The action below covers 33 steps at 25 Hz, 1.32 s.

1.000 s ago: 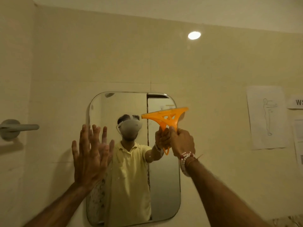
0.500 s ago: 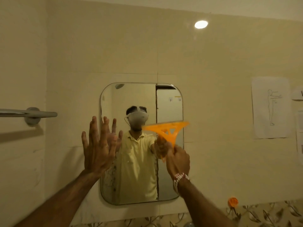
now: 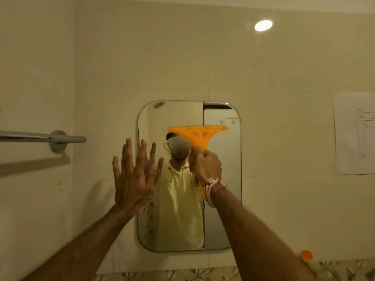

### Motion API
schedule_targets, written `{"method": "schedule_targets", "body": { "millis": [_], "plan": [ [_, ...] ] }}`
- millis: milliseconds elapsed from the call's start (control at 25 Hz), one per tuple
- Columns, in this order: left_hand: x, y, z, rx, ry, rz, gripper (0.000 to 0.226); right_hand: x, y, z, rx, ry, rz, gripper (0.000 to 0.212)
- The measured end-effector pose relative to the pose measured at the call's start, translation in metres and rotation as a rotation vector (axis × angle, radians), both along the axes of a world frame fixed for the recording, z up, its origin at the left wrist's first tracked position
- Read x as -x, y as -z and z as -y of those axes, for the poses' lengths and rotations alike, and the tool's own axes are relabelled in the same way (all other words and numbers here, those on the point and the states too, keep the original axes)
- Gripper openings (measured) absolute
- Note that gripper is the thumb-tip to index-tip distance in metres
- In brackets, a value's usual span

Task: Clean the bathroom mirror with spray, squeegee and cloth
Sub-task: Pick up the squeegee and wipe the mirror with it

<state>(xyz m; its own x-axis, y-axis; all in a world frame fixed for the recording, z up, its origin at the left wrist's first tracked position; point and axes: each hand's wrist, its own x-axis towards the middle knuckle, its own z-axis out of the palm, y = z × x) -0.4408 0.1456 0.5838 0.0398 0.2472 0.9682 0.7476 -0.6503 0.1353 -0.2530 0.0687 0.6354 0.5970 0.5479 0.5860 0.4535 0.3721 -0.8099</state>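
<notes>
A rounded rectangular mirror (image 3: 223, 209) hangs on the beige tiled wall, reflecting a person in a yellow shirt. My right hand (image 3: 206, 166) grips the handle of an orange squeegee (image 3: 197, 133), whose blade lies level across the mirror's upper middle. My left hand (image 3: 133, 175) is raised with fingers spread at the mirror's left edge, palm toward the glass; whether it touches the surface I cannot tell. No spray bottle or cloth is in view.
A metal towel bar (image 3: 42, 136) juts from the wall at left. A paper sheet with a figure drawing (image 3: 355, 134) is taped at right. A small orange object (image 3: 306, 255) sits low right above a patterned tile strip (image 3: 203, 273).
The squeegee has shifted left and lower on the mirror, and its blade is now level. The view has pulled back, showing the whole mirror. My left hand stays spread at the left edge.
</notes>
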Motion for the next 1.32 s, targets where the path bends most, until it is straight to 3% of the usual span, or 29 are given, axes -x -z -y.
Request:
{"method": "schedule_targets", "body": {
  "millis": [200, 320, 560, 760, 1000, 1160, 1320],
  "plan": [
    [0.006, 0.031, -0.006, 0.050, -0.010, -0.018, 0.071, 0.001, 0.121, 0.004, 0.098, 0.044, -0.001, 0.043],
    [0.008, 0.036, -0.006, 0.077, -0.013, -0.030, 0.071, 0.006, 0.145, 0.011, 0.145, 0.095, 0.031, 0.048],
    [0.016, 0.013, -0.006, 0.044, -0.048, 0.011, 0.067, 0.048, 0.039, 0.001, -0.078, 0.025, 0.150, 0.041],
    [0.036, 0.007, -0.010, 0.031, -0.070, 0.059, 0.068, 0.071, -0.017, -0.023, 0.051, 0.011, 0.212, 0.043],
    [0.055, 0.031, -0.018, 0.106, -0.055, 0.043, 0.068, 0.065, 0.094, -0.029, 0.092, -0.056, 0.238, 0.041],
    [0.055, 0.049, -0.018, 0.133, -0.061, 0.026, 0.068, 0.062, 0.185, -0.022, 0.226, -0.023, 0.301, 0.033],
    [0.059, 0.053, -0.014, 0.155, -0.059, 0.019, 0.068, 0.066, 0.202, -0.013, 0.212, -0.020, 0.373, 0.033]
  ]
}}
